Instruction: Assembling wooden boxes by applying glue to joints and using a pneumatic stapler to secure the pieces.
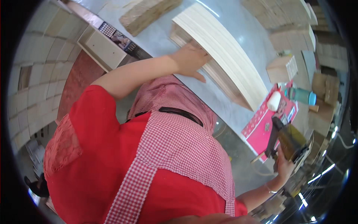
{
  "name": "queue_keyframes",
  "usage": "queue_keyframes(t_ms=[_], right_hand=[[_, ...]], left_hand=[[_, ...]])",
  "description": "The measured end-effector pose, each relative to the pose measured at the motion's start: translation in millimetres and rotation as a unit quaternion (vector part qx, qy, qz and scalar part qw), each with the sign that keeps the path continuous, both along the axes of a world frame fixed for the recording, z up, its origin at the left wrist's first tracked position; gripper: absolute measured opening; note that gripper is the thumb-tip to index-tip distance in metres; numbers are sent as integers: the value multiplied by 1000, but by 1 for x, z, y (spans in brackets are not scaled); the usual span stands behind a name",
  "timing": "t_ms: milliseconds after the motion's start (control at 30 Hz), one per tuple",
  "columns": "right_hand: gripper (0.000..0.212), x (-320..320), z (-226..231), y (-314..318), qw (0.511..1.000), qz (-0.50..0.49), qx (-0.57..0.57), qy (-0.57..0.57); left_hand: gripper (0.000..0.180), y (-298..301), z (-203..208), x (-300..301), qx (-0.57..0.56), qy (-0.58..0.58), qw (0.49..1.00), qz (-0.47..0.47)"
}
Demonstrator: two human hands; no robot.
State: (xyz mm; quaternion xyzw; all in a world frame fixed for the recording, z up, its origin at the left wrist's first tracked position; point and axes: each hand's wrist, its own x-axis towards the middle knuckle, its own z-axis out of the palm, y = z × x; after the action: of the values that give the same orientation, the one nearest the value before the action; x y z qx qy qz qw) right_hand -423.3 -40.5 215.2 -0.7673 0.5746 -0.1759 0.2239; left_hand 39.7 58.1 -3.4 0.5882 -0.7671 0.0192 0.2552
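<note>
A long stack of pale thin wooden boards (227, 52) lies at an angle across the grey tabletop (156, 41). Against its near side rests my left hand (190, 59), fingers stretched and thumb apart, with some fingertips hard to make out by the wood. At the right, my right hand (285, 166) is wrapped round the handle of a nail gun (292, 140) with a dark yellowish body. The tool is held over the table's right end, beside a pink printed sheet (261, 136).
A white squeeze bottle (274, 101) and a clear bottle with a blue cap (302, 96) stand at the right, near a small wooden block stack (282, 69). A brown wrapped block (147, 16) lies at the back. An open drawer (101, 48) juts out at left.
</note>
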Motion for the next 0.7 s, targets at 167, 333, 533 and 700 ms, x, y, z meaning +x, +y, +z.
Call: queue_keyframes(t_ms=[167,333,533,700], right_hand=[[28,21,11,4,999,-9,-22,22],[26,107,36,16,988,-100,86,79],[31,90,35,-8,997,30,14,63],[36,103,43,-11,993,35,39,106]], left_hand=[[75,-25,-26,-8,157,117,980,-30],[82,-49,-35,-79,187,228,945,-140],[62,-15,23,-103,40,243,949,-199],[41,39,67,1,153,605,765,-161]])
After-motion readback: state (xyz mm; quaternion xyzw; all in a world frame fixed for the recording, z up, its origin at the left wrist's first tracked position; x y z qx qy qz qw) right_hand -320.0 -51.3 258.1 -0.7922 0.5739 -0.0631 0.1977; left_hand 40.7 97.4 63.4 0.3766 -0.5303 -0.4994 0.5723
